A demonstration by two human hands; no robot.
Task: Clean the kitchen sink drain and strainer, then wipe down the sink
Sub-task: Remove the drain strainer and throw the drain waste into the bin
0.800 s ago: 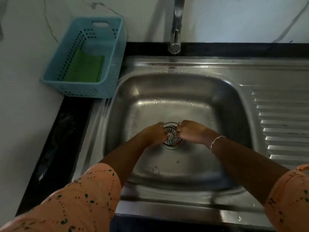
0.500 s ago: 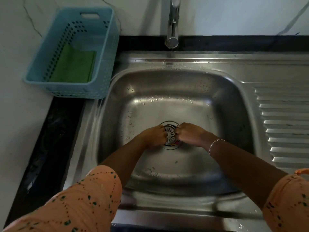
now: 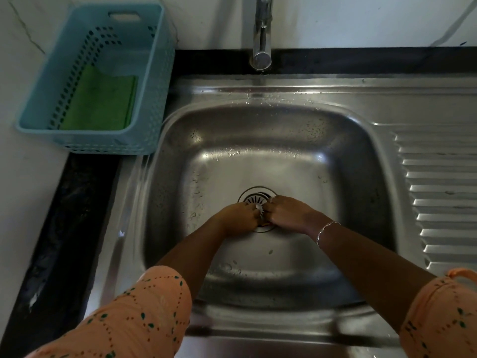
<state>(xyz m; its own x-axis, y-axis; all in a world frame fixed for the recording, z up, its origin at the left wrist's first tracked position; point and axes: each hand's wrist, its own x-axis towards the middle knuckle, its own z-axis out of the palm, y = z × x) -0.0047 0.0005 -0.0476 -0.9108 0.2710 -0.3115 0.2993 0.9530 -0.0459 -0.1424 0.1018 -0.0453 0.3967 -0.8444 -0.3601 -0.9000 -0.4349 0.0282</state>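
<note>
Both hands have crept nearward on the strainer (image 3: 255, 198), which sits in the sink (image 3: 258, 140) right under the fingers (image 3: 251, 210), left hand (image 3: 236, 219) and right hand (image 3: 287, 213) curled and seemingly pinching its rim; wet metal could let that grip slip.

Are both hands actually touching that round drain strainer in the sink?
Touching. The head view shows the left hand and right hand with fingers curled down onto the near half of the strainer, covering it with no gap.
</note>
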